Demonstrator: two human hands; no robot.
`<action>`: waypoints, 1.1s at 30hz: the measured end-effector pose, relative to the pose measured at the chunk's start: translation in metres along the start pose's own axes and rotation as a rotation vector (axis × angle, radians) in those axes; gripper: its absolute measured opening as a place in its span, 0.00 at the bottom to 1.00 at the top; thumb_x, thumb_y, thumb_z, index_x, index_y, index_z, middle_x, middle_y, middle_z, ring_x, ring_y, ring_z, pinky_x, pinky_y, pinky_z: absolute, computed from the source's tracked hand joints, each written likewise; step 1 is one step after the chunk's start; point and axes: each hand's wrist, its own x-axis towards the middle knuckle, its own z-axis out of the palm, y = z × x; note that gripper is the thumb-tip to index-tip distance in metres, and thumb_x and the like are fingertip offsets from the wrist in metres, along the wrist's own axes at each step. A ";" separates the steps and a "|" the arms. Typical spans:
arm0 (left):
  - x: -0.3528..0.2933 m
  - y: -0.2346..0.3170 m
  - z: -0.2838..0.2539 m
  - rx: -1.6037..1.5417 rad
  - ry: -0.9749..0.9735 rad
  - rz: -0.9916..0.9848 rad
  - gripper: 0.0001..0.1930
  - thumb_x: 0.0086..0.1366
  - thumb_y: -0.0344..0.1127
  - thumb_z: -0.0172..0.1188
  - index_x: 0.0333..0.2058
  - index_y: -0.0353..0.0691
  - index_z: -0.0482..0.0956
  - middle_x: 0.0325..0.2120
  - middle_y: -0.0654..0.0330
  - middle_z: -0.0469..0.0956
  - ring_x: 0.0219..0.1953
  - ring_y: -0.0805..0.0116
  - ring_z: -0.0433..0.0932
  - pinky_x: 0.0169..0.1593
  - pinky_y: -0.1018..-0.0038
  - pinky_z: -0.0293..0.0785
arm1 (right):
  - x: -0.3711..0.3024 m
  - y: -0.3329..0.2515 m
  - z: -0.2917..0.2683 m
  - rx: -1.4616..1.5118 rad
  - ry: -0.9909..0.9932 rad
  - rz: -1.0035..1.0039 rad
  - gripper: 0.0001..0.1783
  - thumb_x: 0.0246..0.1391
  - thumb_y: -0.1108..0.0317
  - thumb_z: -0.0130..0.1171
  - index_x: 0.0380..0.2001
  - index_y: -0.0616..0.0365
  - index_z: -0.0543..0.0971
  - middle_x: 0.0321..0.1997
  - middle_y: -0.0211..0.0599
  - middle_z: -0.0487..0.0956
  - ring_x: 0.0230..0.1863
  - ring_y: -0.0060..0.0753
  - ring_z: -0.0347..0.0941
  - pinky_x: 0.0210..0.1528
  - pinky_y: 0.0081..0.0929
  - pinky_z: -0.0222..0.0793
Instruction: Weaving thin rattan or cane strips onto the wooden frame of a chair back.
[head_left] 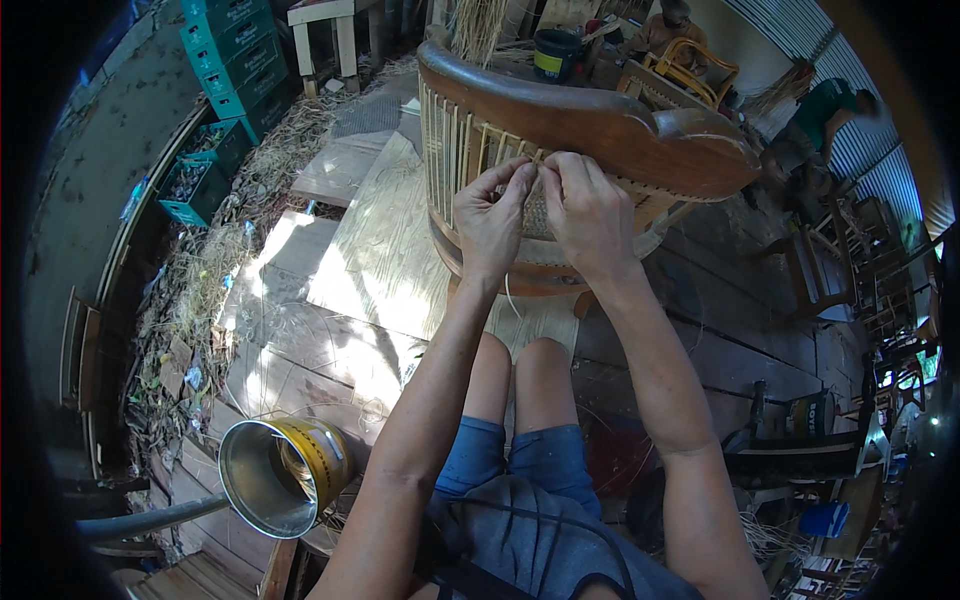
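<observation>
In front of me stands a wooden chair with a dark, curved top rail (560, 110) and pale cane strands running down from it. My left hand (488, 220) is closed in a pinch just under the rail, thumb against forefinger, on a thin cane strand. Beside it, my right hand (590, 210) pinches at the same spot, its fingertips almost touching the left ones. The strand between the fingertips is tiny and partly hidden. Below the hands hangs a loose pale strand (511, 296). Woven cane (537, 217) shows between my wrists.
A yellow metal can (322, 455) lies tipped at lower left, its mouth facing left. Green crates (235, 60) are stacked at far left beside fibre scraps (255, 165). Two other people are at the far right, one near a yellow rattan chair (695, 65). Wooden chair frames (810, 265) stand right.
</observation>
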 end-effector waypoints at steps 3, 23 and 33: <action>-0.001 -0.003 0.001 -0.167 0.023 -0.042 0.11 0.63 0.28 0.60 0.43 0.28 0.79 0.34 0.60 0.81 0.33 0.80 0.76 0.37 0.85 0.73 | 0.001 -0.001 0.000 0.018 -0.011 0.006 0.06 0.51 0.73 0.61 0.32 0.57 0.74 0.30 0.39 0.78 0.31 0.43 0.77 0.31 0.36 0.73; 0.019 0.013 -0.018 0.618 -0.018 0.602 0.18 0.56 0.30 0.65 0.46 0.41 0.76 0.35 0.59 0.78 0.35 0.69 0.79 0.35 0.77 0.75 | 0.009 0.004 0.007 0.024 0.077 -0.057 0.07 0.49 0.75 0.61 0.31 0.57 0.73 0.27 0.37 0.76 0.27 0.39 0.77 0.27 0.32 0.74; 0.076 0.077 -0.026 1.321 -0.472 1.035 0.30 0.52 0.43 0.67 0.55 0.59 0.70 0.48 0.67 0.72 0.29 0.68 0.80 0.29 0.75 0.77 | 0.004 0.008 0.005 0.026 0.134 -0.120 0.10 0.47 0.76 0.63 0.34 0.56 0.76 0.29 0.35 0.76 0.28 0.36 0.76 0.29 0.31 0.73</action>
